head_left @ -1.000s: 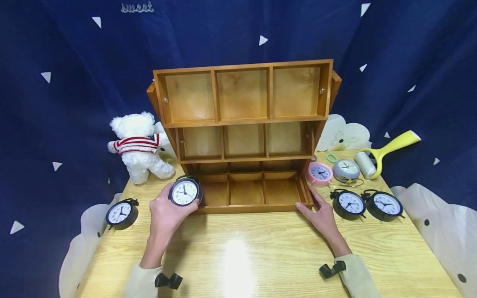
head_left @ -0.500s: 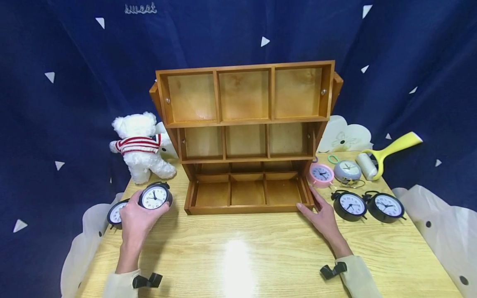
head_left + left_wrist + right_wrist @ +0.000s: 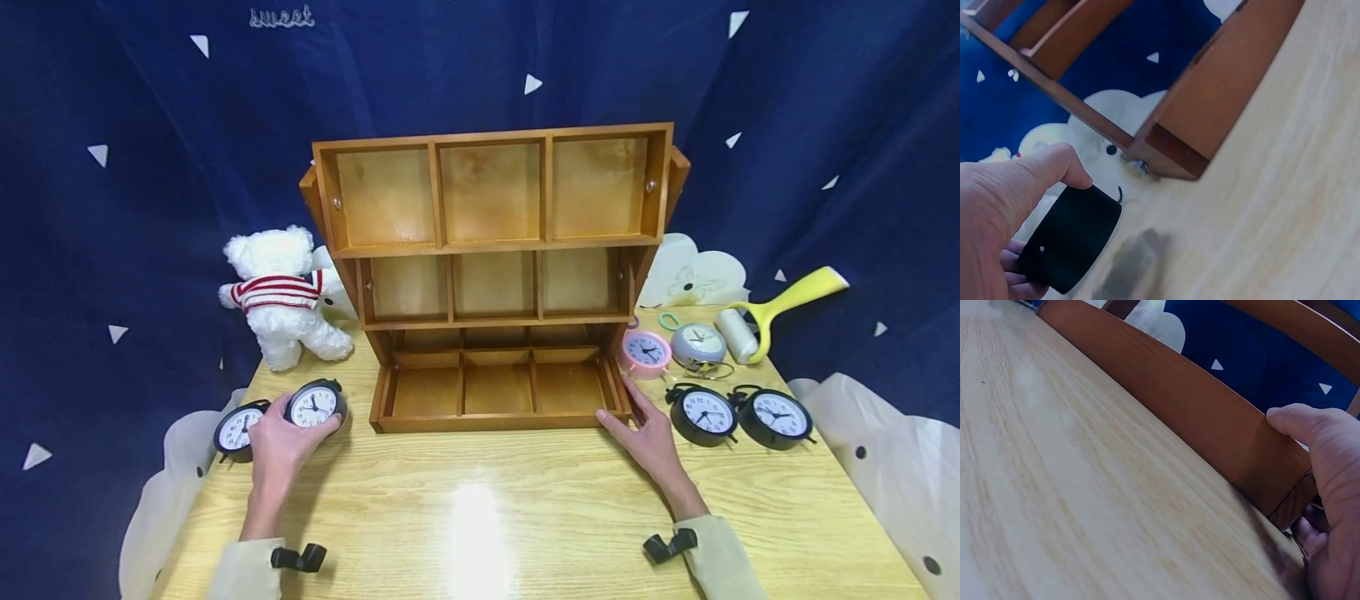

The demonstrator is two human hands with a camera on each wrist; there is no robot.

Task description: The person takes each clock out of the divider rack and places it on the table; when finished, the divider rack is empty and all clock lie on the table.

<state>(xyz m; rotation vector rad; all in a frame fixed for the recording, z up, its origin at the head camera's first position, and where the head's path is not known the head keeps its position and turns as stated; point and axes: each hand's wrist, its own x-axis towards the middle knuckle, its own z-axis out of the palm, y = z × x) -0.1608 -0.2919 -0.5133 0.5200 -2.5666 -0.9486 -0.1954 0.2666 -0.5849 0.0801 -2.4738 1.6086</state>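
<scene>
My left hand (image 3: 281,442) grips a black alarm clock (image 3: 315,405) by its sides, thumb on the right, its white face turned up. In the left wrist view the clock's dark side (image 3: 1075,237) shows between thumb and fingers, low over the table. A second black alarm clock (image 3: 238,430) sits just left of this hand, partly covered by it. My right hand (image 3: 645,431) grips the lower right corner of a three-tier wooden shelf (image 3: 487,421). In the right wrist view its thumb lies over the front board (image 3: 1197,406), while the fingers bend round the end, partly hidden.
Right of the shelf are two black alarm clocks (image 3: 703,414), a pink clock (image 3: 645,353), a grey clock (image 3: 697,343) and a yellow-handled lint roller (image 3: 795,297). A white teddy bear (image 3: 273,292) stands back left. Behind everything hangs a dark blue curtain (image 3: 465,67).
My left hand has carried the black alarm clock leftward from the shelf's lower left corner, then slightly lower, beside the other clock. The right hand has stayed at the shelf corner.
</scene>
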